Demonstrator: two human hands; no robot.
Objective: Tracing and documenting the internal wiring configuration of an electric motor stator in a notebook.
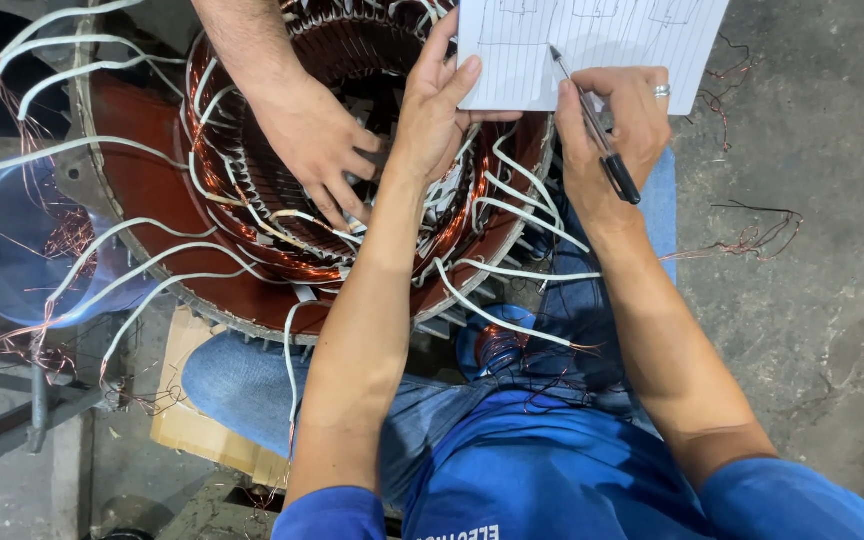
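1. While the right hand (612, 140) pinches a dark ballpoint pen (592, 120) in a closed writing grip, its tip rests on the white lined sheet of paper (592, 45) at the top centre of the frame.
2. Spread flat, fingers wide, the left hand (432, 110) presses the sheet's lower left edge, seemingly to steady it for writing.
3. Both the hands and the paper rest over the large round motor stator with copper windings and a reddish-brown housing (142, 170), which fills the upper left and serves as the writing surface.
4. Another person's hand (317, 145) reaches down from the top into the stator's bore, fingers curled among the coils, just beside the left hand.
5. White sleeved lead wires (512, 205) fan out around the rim and cross beneath both forearms, crowding the space.
6. Loose copper wire scraps (752, 240) lie on the grey concrete floor (812, 330) at right.
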